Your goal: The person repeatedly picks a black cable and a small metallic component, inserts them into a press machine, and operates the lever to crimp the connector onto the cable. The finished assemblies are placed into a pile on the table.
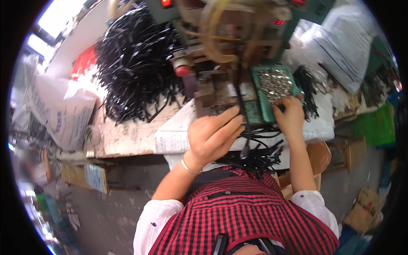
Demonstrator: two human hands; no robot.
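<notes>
My left hand (216,134) is in front of the bench machine (229,76), its fingers closed on a thin black strap (242,102). The strap runs up into the machine and hangs down past my fingertips. My right hand (291,115) rests at the near right corner of a green tray (266,106) of small shiny metal pieces (275,84). Its thumb and fingers are bent together at the rim. Whatever they hold is too small or hidden to make out. Several loose black straps (263,159) lie at the table's front edge, by my lap.
A big heap of black straps (136,63) covers the left of the table (123,138). A red button (182,70) sits on the machine's left. White sacks (63,106) stand at far left, with another plastic bag (340,46) at back right. A wooden stool (352,155) is at right.
</notes>
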